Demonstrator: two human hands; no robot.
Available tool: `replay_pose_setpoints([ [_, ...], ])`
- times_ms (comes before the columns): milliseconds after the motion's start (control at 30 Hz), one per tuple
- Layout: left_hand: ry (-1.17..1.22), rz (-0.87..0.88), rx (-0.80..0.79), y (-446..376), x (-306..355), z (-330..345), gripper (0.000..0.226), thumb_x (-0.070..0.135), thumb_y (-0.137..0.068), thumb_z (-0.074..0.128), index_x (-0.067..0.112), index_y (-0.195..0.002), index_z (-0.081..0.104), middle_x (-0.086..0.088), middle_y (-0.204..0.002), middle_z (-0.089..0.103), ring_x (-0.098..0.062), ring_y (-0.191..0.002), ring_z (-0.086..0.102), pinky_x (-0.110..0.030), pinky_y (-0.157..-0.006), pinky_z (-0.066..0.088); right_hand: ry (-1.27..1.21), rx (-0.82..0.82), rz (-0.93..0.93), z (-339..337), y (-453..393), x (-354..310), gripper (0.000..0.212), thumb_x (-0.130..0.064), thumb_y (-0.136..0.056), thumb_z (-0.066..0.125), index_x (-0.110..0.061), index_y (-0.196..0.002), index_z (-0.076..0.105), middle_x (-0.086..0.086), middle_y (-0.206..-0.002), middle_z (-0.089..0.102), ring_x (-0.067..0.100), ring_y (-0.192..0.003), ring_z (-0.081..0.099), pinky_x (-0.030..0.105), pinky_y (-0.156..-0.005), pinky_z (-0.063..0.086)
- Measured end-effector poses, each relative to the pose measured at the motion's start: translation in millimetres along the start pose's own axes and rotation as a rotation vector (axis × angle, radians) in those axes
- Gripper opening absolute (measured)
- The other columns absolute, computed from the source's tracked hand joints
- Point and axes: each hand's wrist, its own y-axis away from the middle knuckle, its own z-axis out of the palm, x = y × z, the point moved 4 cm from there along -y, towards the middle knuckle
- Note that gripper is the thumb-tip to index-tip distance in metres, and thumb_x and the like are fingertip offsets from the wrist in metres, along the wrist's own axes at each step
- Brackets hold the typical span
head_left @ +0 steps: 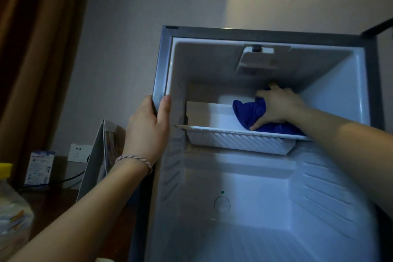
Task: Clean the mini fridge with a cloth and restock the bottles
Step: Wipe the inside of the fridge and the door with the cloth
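Head view: my right hand (276,106) is up in the mini fridge (244,187), fingers spread flat and pressing the blue cloth (251,112) onto the white upper tray (234,140). My left hand (148,127) grips the fridge's left front edge, thumb curled round it. Off to the left, a yellow-capped bottle (10,208) stands on the dark bench (55,195).

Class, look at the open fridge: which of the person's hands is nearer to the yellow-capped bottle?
Left. The left hand grips the fridge's left edge, on the side of the bottle at lower left. The right hand is farther away, inside the fridge, pressing the cloth.
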Motion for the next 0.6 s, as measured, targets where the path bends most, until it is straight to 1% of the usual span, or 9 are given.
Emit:
replay_pose_setpoints([
  [67, -0.010, -0.016, 0.003, 0.6, 0.9, 0.6, 0.034, 0.049, -0.101, 0.037, 0.021, -0.086, 0.047, 0.004, -0.072, 0.052, -0.008, -0.061, 0.050, -0.022, -0.048, 0.031, -0.021, 0.024, -0.020, -4.2, 0.6, -12.3, 0.113, -0.086, -0.037, 0.078, -0.035, -0.134, 0.051, 0.005, -0.133, 0.047, 0.038, -0.117, 0.052, 0.045, -0.092, 0.050],
  [100, -0.013, -0.014, 0.006, -0.2, 0.6, 0.7, 0.034, 0.049, -0.101, 0.036, 0.020, -0.086, 0.046, 0.004, -0.072, 0.052, -0.009, -0.060, 0.050, -0.021, -0.047, 0.031, -0.036, 0.037, -0.035, -6.8, 0.0, -20.8, 0.112, -0.086, -0.039, 0.078, -0.035, -0.135, 0.051, 0.005, -0.133, 0.049, 0.037, -0.117, 0.052, 0.045, -0.091, 0.048],
  [167, -0.019, 0.002, 0.012, -2.4, -0.3, 0.8, 0.039, 0.052, -0.101, 0.035, 0.019, -0.087, 0.048, 0.003, -0.071, 0.052, -0.013, -0.061, 0.052, -0.028, -0.050, 0.034, -0.047, 0.061, -0.077, -10.9, -4.3, -42.2, 0.111, -0.085, -0.041, 0.078, -0.034, -0.136, 0.052, 0.005, -0.132, 0.051, 0.037, -0.118, 0.052, 0.043, -0.087, 0.046],
  [233, -0.017, 0.003, 0.005, -3.6, -3.3, 2.1, 0.040, 0.053, -0.100, 0.035, 0.018, -0.089, 0.049, 0.003, -0.072, 0.053, -0.013, -0.060, 0.052, -0.029, -0.051, 0.035, -0.049, 0.081, -0.127, -13.8, -9.6, -69.0, 0.107, -0.083, -0.043, 0.080, -0.033, -0.133, 0.055, 0.005, -0.131, 0.051, 0.039, -0.118, 0.052, 0.043, -0.084, 0.045],
  [333, -0.026, -0.001, -0.007, -2.4, -4.4, 1.8, 0.036, 0.052, -0.101, 0.036, 0.021, -0.089, 0.049, 0.004, -0.072, 0.053, -0.010, -0.058, 0.052, -0.020, -0.048, 0.034, -0.030, 0.100, -0.199, -11.2, -15.0, -99.3, 0.098, -0.077, -0.048, 0.082, -0.031, -0.129, 0.056, 0.006, -0.133, 0.045, 0.041, -0.119, 0.048, 0.043, -0.078, 0.043],
  [433, -0.032, 0.004, -0.015, -3.4, -3.6, -1.1, 0.033, 0.052, -0.101, 0.037, 0.024, -0.088, 0.050, 0.005, -0.072, 0.055, -0.006, -0.057, 0.052, -0.014, -0.045, 0.034, -0.045, 0.098, -0.240, -8.3, -16.0, -94.2, 0.099, -0.073, -0.049, 0.085, -0.033, -0.133, 0.050, 0.006, -0.137, 0.041, 0.041, -0.122, 0.046, 0.046, -0.084, 0.047],
  [500, -0.034, -0.004, -0.015, -3.8, -1.9, -3.2, 0.031, 0.051, -0.101, 0.038, 0.028, -0.082, 0.047, 0.004, -0.071, 0.054, -0.006, -0.056, 0.052, -0.016, -0.045, 0.035, -0.057, 0.066, -0.239, -9.1, -14.7, -79.5, 0.101, -0.070, -0.048, 0.087, -0.035, -0.134, 0.047, 0.006, -0.138, 0.039, 0.040, -0.123, 0.046, 0.047, -0.088, 0.047],
  [567, -0.045, 0.004, 0.013, -3.4, -0.7, -5.3, 0.036, 0.051, -0.101, 0.039, 0.024, -0.079, 0.047, 0.002, -0.070, 0.054, -0.010, -0.061, 0.053, -0.028, -0.049, 0.036, -0.021, 0.007, -0.225, -10.4, -13.4, -62.6, 0.104, -0.067, -0.048, 0.090, -0.035, -0.137, 0.045, 0.006, -0.140, 0.040, 0.038, -0.123, 0.048, 0.042, -0.086, 0.045],
  [600, -0.048, 0.006, 0.021, -2.6, 0.8, -5.3, 0.038, 0.050, -0.101, 0.040, 0.020, -0.079, 0.048, 0.001, -0.070, 0.054, -0.011, -0.063, 0.052, -0.032, -0.052, 0.036, 0.006, -0.034, -0.208, -10.6, -11.9, -51.3, 0.107, -0.064, -0.049, 0.091, -0.035, -0.140, 0.043, 0.006, -0.141, 0.040, 0.037, -0.124, 0.048, 0.040, -0.084, 0.043],
])
